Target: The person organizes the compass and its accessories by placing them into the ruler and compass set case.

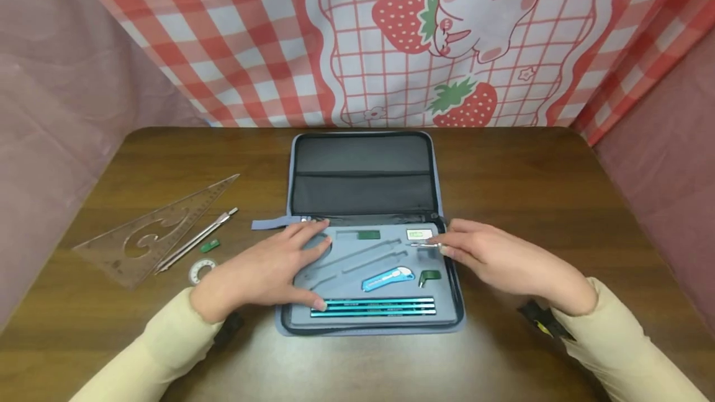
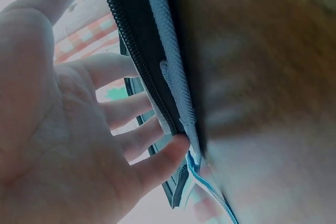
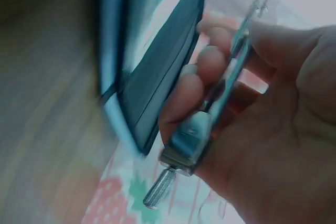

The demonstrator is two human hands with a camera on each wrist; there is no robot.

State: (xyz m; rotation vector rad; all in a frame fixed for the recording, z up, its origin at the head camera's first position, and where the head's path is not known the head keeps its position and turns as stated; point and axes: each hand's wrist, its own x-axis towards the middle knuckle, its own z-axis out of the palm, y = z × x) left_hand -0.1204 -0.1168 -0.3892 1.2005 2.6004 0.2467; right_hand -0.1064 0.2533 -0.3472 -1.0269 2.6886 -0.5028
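In the right-wrist view, the compass (image 3: 192,134) slants, knob (image 3: 159,188) lower left, tips (image 3: 255,7) upper right. Right hand (image 1: 485,249) pinches it; left hand (image 1: 267,269) spreads wide.

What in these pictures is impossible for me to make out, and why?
- Metal compass: in the head view, largely covered by the fingers of the right hand.
- White ring-shaped piece: head view, partly hidden behind the left hand and wrist.
- Pencils: head view, lettering too small to read.
- Left thumb's tip: left wrist view, cut off by the top edge.
- Case: right wrist view, near edge blurred.
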